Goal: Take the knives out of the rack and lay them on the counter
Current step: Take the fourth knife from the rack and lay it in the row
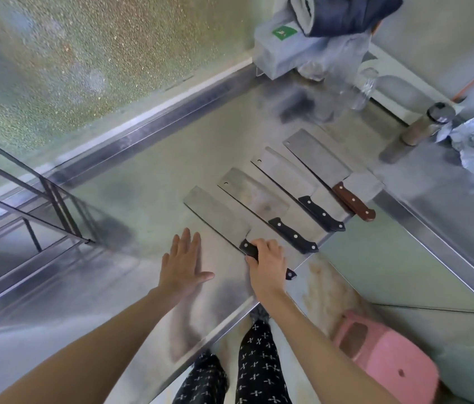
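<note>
right hand [269, 265]: gripping black handle of nearest steel cleaver [215, 215], flat on stainless counter [142, 199] | left hand [184, 265]: open, palm down on counter | three more cleavers [259, 196] alongside | metal wire rack [26, 205] at left

Four cleavers lie flat in a row near my counter's [148, 182] front edge, blades toward the back wall, handles toward me. The nearest cleaver [215, 217] has a black handle, and my right hand [267, 262] is wrapped around it. Beside it sits a second black-handled cleaver [256, 196], then a third black-handled one [285, 177]. The brown-handled cleaver [317, 156] lies farthest right. The rack [43, 196] stands at the counter's left end.
</note>
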The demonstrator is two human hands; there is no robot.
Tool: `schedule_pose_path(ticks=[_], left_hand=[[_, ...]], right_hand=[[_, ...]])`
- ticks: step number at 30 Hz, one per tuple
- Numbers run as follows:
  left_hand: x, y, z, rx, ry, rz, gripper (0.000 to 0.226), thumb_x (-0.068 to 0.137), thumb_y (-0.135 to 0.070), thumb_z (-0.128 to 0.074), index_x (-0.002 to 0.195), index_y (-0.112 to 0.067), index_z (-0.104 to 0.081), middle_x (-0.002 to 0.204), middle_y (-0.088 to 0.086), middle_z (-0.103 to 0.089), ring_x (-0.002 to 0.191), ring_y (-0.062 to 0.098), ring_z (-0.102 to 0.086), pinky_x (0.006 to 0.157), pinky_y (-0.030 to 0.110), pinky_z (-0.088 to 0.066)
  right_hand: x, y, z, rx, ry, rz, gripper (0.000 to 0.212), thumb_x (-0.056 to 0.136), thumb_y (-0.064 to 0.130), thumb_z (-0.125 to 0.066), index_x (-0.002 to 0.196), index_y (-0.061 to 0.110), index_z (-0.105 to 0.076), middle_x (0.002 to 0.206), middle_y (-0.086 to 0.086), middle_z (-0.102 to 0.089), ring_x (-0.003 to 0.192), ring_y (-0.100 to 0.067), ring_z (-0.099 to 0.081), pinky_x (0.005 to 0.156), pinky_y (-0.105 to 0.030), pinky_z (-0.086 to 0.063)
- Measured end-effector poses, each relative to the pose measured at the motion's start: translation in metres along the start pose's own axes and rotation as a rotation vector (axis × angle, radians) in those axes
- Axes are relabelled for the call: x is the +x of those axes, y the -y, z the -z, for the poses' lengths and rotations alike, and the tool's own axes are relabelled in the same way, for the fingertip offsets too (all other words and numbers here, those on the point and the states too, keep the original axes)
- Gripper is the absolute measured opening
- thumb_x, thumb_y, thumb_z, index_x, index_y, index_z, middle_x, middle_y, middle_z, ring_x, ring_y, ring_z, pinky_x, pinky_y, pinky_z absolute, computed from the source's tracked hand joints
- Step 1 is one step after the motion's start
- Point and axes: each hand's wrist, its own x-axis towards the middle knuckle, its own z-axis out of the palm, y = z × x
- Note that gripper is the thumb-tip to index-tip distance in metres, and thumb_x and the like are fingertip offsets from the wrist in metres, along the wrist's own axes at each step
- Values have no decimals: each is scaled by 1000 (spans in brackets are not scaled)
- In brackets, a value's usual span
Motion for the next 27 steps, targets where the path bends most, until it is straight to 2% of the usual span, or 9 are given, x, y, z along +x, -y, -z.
schedule_pose_path(ticks=[11, 15, 18, 21, 24, 27], left_hand=[[2, 4, -3, -20, 13, -5, 98, 78, -48, -62, 147, -20, 2, 158, 7, 11, 146, 29, 8, 118, 49, -13], [-3, 6, 0, -40, -42, -13, 98, 76, -53, -61, 147, -18, -4, 159, 5, 4, 146, 28, 2, 116, 49, -14], [-7, 7, 13, -127, -99, 18, 96, 75, -50, -64, 146, -13, -11, 159, 5, -3, 146, 27, -5, 117, 48, -17], [-13, 9, 42, -238, -171, 39, 85, 79, -41, -64, 145, -13, -18, 158, 6, -13, 145, 24, -13, 116, 43, -20], [-27, 15, 85, -356, -273, 36, 77, 81, -36, -64, 143, -14, -24, 154, 8, -25, 140, 24, -26, 115, 39, -23], [-53, 28, 136, -366, -390, 32, 72, 82, -36, -62, 142, -16, -27, 149, 7, -33, 135, 24, -35, 112, 38, -29]], right_hand=[[5, -2, -8, -51, -44, -1, 25, 83, 10, -60, 108, 8, -54, 113, -16, -50, 102, -32, -42, 93, -39, -38], [6, 1, -4, -184, 13, 17, 37, 82, 25, -61, 114, 10, -49, 117, -14, -48, 109, -32, -41, 102, -41, -33], [10, 10, 9, -178, 45, 69, 43, 81, 31, -62, 116, 12, -46, 123, -12, -46, 116, -30, -37, 107, -40, -29], [18, 35, 28, -101, 108, 169, 49, 82, 29, -61, 123, 11, -42, 131, -13, -42, 121, -30, -36, 106, -41, -33], [27, 83, 48, -56, 168, 301, 51, 81, 26, -62, 125, 10, -42, 130, -14, -45, 119, -32, -38, 102, -39, -33], [33, 144, 70, -44, 149, 426, 44, 81, 21, -60, 120, 5, -47, 124, -19, -51, 115, -34, -44, 98, -40, -34]])
